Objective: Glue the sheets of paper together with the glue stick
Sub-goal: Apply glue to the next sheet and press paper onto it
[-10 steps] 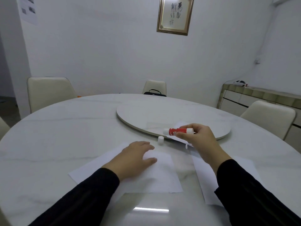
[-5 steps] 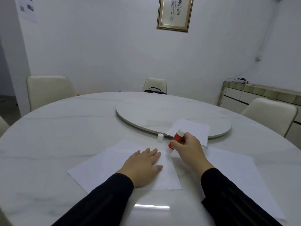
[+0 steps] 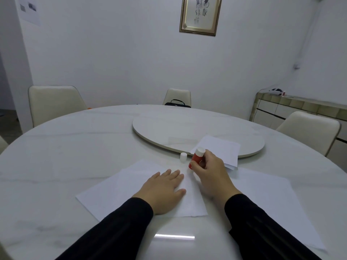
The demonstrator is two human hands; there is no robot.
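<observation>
A white sheet of paper (image 3: pixel 116 190) lies on the table in front of me. My left hand (image 3: pixel 163 190) rests flat on it with straight fingers. My right hand (image 3: pixel 210 169) grips a red glue stick (image 3: pixel 196 158), tilted with its lower end down at the sheet's far right corner. The stick's white cap (image 3: pixel 183 157) stands on the table just left of it. A second sheet (image 3: pixel 272 203) lies to the right under my right forearm. A folded sheet (image 3: pixel 221 149) rests on the edge of the turntable.
The round marble table (image 3: pixel 65 147) carries a raised turntable (image 3: pixel 169 128) at its centre. Cream chairs (image 3: pixel 54 102) stand around the table; one at the far side holds a black bag (image 3: pixel 177 103). A sideboard (image 3: pixel 300 107) runs along the right wall.
My right hand has brought the glue stick down from mid-air and tipped it, lower end toward the left sheet's corner. My left hand has stayed flat on that sheet.
</observation>
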